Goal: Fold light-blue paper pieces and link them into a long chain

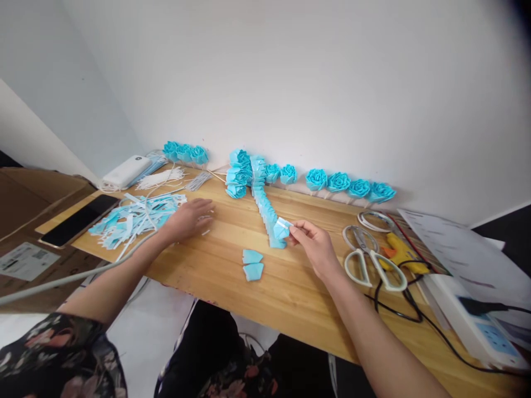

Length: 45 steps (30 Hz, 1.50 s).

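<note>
My right hand (pixel 314 243) pinches a small light-blue fabric piece (pixel 282 227) at the near end of a long row of stacked blue pieces (pixel 261 202). My left hand (pixel 188 216) lies flat on the wooden table (pixel 232 282), fingers stretched, beside a heap of blue and white mask scraps (pixel 133 216). Two cut blue pieces (pixel 253 264) lie on the table in front of me, between my hands.
Blue fabric roses (pixel 350 187) line the wall, with more roses (pixel 185 151) at the back left. Scissors (pixel 371 257), a yellow glue gun (pixel 399 251), a black cable and a white power strip (pixel 477 326) lie to the right. A phone (pixel 78 219) and a white power bank (pixel 126 170) lie to the left.
</note>
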{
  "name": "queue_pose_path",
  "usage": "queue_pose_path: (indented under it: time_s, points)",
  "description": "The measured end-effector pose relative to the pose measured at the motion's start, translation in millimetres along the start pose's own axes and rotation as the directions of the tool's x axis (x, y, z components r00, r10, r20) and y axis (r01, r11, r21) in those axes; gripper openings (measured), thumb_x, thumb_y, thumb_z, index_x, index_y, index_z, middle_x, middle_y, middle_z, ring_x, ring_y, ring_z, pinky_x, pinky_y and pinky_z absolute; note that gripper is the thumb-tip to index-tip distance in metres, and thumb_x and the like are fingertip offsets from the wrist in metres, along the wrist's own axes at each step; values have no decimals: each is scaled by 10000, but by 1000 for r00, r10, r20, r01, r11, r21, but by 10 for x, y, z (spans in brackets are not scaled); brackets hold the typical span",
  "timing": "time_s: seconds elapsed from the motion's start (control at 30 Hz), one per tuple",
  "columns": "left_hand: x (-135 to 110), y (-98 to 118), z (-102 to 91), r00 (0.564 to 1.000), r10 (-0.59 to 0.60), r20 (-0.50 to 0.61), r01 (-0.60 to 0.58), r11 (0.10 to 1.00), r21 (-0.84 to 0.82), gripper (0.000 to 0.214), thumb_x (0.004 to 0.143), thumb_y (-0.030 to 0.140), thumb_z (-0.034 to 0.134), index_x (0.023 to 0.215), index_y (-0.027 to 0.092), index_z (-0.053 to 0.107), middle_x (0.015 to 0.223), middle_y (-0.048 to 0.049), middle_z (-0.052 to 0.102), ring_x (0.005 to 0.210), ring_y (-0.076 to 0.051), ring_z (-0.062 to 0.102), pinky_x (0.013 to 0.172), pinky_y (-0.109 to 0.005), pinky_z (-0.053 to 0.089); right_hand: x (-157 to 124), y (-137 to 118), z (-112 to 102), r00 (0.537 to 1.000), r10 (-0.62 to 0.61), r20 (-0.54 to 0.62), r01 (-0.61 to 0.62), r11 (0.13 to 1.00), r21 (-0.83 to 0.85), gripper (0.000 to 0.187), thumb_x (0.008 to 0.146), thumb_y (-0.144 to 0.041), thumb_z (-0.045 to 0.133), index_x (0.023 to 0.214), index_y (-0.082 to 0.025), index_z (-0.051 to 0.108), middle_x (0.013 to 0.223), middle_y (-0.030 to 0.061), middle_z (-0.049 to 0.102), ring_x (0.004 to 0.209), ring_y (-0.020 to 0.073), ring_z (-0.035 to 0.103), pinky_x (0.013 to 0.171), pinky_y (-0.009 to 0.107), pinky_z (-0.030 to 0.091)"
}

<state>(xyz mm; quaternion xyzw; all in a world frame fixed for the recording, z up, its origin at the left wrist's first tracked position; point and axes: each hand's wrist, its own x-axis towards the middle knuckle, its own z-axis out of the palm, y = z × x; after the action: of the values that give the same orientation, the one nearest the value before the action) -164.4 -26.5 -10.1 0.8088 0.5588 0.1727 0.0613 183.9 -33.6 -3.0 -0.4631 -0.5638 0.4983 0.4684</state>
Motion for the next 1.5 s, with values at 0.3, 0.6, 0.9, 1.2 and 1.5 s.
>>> queue_pose_path:
  time_s: [0.3, 0.6, 0.9, 1.2, 1.5]
  points:
    - [-377, -199, -237, 985, -172, -6, 167, 947, 276, 461, 908, 474, 330, 918, 198, 699, 1100, -101, 700, 1074, -262, 610, 1089, -478, 250, 12, -19, -6, 1000, 12, -3, -12, 1000, 26, 269, 724, -428, 682, 792, -169, 661, 631, 15, 635, 580, 133, 555, 596, 278, 474]
    - [-145, -261, -98, 983, -184, -8, 181, 953, 242, 462, 870, 460, 394, 1143, 164, 619, 1309, -133, 576, 1223, -278, 507, 1057, -439, 316, 2, -23, -11, 1000, 17, 7, -17, 998, 60, 251, 729, -404, 684, 800, -164, 666, 634, 1, 625, 582, 119, 544, 595, 262, 456]
    - [-108, 53, -294, 951, -138, -276, 169, 981, 91, 366, 886, 413, 430, 920, 180, 710, 1138, -117, 680, 1104, -272, 592, 1000, -443, 385, 15, -14, -1, 1000, 28, -1, -27, 998, 64, 269, 711, -411, 697, 802, -160, 670, 641, 12, 628, 589, 128, 550, 593, 267, 470]
    - [338, 1398, 32, 998, -43, -37, 10, 778, -628, 314, 860, 417, 517, 926, 168, 697, 1025, -78, 709, 968, -219, 631, 842, -314, 475, 11, -20, -7, 1000, 29, -8, -29, 998, 59, 314, 677, -459, 714, 777, -166, 665, 640, 11, 643, 594, 136, 578, 594, 264, 476]
    - [723, 1574, 349, 983, -61, 174, 183, 443, -878, 267, 722, 407, 628, 715, 146, 574, 642, 6, 580, 613, -118, 533, 606, -245, 430, 21, -46, -33, 1000, 21, -7, -21, 997, 71, 293, 697, -444, 700, 793, -168, 682, 644, 8, 646, 592, 132, 579, 604, 259, 474]
